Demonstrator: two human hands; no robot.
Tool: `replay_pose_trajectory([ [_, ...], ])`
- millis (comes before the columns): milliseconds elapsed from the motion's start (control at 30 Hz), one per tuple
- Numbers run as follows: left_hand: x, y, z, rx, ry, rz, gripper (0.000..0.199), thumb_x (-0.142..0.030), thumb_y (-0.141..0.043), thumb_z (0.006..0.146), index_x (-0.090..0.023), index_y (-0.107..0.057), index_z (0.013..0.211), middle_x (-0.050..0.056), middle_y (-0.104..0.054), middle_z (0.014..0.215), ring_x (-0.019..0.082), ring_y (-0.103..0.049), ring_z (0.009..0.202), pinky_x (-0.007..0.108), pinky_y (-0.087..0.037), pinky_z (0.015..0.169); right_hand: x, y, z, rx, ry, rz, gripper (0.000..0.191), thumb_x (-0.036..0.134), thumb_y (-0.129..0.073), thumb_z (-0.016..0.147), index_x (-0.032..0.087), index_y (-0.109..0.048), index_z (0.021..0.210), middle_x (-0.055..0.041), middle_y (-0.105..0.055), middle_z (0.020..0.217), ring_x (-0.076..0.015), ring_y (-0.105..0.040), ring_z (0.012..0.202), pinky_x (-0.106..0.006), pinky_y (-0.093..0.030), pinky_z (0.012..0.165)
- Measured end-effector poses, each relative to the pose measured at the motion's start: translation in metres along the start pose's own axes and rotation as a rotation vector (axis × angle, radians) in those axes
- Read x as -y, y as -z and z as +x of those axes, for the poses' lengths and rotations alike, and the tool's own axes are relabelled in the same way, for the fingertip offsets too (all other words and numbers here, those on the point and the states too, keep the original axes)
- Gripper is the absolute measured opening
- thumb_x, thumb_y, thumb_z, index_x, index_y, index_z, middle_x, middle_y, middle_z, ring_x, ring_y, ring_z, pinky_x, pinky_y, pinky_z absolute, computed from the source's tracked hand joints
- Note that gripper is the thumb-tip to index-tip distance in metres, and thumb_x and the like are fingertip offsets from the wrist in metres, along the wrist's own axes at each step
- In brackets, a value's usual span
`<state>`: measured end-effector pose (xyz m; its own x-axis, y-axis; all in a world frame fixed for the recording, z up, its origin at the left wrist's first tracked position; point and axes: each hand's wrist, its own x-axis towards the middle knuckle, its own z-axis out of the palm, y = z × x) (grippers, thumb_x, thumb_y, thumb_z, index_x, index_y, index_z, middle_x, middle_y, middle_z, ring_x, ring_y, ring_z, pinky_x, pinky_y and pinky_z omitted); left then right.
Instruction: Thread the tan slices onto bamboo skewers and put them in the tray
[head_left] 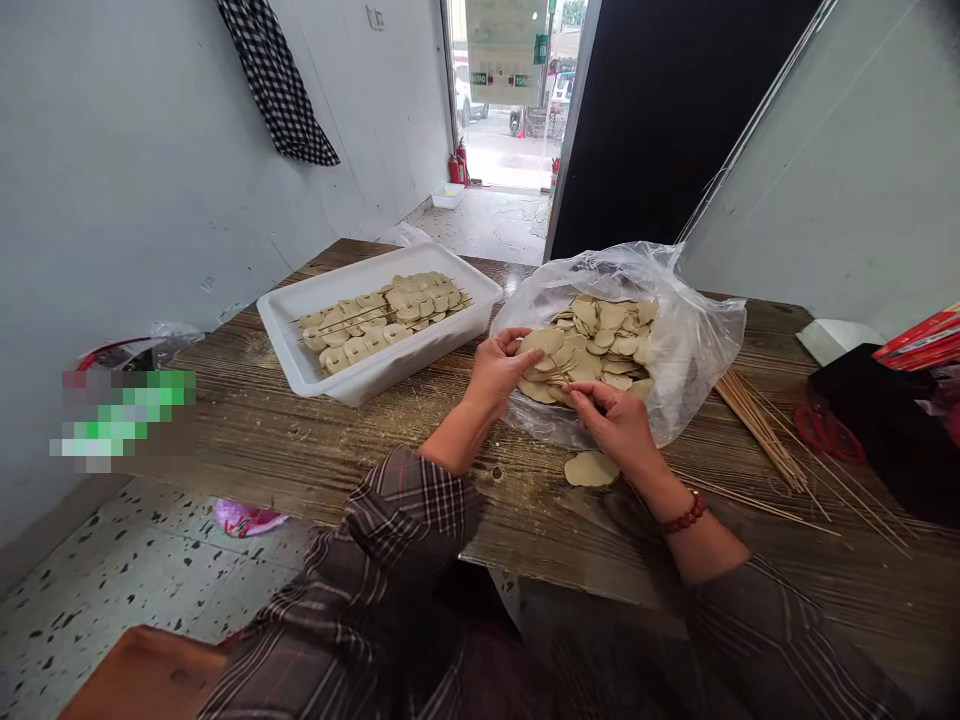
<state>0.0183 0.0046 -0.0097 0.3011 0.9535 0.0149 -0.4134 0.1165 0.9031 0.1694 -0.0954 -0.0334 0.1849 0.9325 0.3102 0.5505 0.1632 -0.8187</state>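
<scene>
Flat beige slices (611, 330) lie heaped in an open clear plastic bag (694, 330) on the wooden table. At the bag's left edge my left hand (501, 370) holds a beige slice (544, 343) between thumb and fingers. My right hand (615, 420) is just right of it, with thumb and forefinger pinched at the near edge of the heap; what they hold is too small to make out. One loose slice (591, 469) lies on the table below my right hand. In the white tray (360, 388) on the left lie skewered slices (382, 315) in rows.
Thin wooden sticks (761, 430) lie on the table (420, 470) right of the bag. Beyond them are red-handled scissors (829, 435) and a black container (862, 400) beside red packets. A pixelated item (127, 420) is at the far left.
</scene>
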Motion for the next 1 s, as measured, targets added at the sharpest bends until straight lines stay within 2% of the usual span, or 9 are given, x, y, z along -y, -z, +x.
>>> replay_pose_trajectory([
  [133,0.0,0.001,0.0,0.01,-0.018,0.046,0.049,-0.022,-0.082,0.055,-0.014,-0.063,0.099,-0.001,-0.071,0.072,0.011,-0.063,0.061,0.023,-0.049,0.062,-0.002,0.0,0.0,0.004,-0.003,0.01,0.034,0.039,-0.055,0.088,0.014,-0.075,0.099,-0.0026,-0.065,0.059,-0.0151,-0.058,0.054,-0.026,-0.041,0.052],
  [400,0.007,0.004,0.004,0.014,-0.058,0.175,0.062,-0.019,-0.082,0.058,-0.012,-0.06,0.116,-0.002,-0.069,0.07,0.011,-0.062,0.063,0.022,-0.047,0.062,-0.001,-0.001,0.0,0.0,0.009,0.016,0.034,0.039,-0.055,0.089,0.013,-0.075,0.098,-0.0019,-0.065,0.06,-0.0134,-0.056,0.05,-0.026,-0.042,0.053],
  [633,0.002,0.006,0.005,0.051,-0.044,0.343,0.064,-0.013,-0.078,0.059,-0.012,-0.059,0.12,-0.005,-0.065,0.064,0.01,-0.059,0.06,0.021,-0.042,0.059,-0.001,0.0,0.0,0.009,0.037,-0.011,0.033,0.039,-0.054,0.089,0.014,-0.076,0.095,-0.0033,-0.066,0.06,-0.0173,-0.061,0.059,-0.027,-0.043,0.054],
  [800,-0.007,0.008,0.002,0.147,-0.032,0.275,0.06,-0.013,-0.077,0.061,-0.009,-0.057,0.117,-0.008,-0.057,0.059,0.006,-0.05,0.052,0.02,-0.037,0.055,0.0,0.002,0.0,0.025,0.051,-0.013,0.032,0.039,-0.054,0.089,0.016,-0.076,0.094,-0.0029,-0.067,0.06,-0.0167,-0.061,0.058,-0.027,-0.044,0.054],
  [900,-0.011,0.009,0.003,0.138,-0.032,0.194,0.053,-0.014,-0.077,0.062,-0.009,-0.059,0.112,-0.01,-0.052,0.053,0.005,-0.047,0.049,0.019,-0.035,0.054,0.0,0.003,0.0,0.041,0.049,0.002,0.033,0.039,-0.055,0.089,0.015,-0.076,0.095,-0.0027,-0.068,0.061,-0.0152,-0.059,0.054,-0.027,-0.045,0.054],
  [1000,-0.01,0.009,0.003,0.122,-0.003,0.129,0.05,-0.015,-0.078,0.061,-0.01,-0.06,0.108,-0.008,-0.056,0.056,0.005,-0.05,0.051,0.019,-0.037,0.056,-0.001,0.003,0.0,0.041,0.043,0.008,0.033,0.039,-0.055,0.089,0.015,-0.077,0.097,-0.0024,-0.068,0.062,-0.0137,-0.058,0.051,-0.027,-0.046,0.055],
])
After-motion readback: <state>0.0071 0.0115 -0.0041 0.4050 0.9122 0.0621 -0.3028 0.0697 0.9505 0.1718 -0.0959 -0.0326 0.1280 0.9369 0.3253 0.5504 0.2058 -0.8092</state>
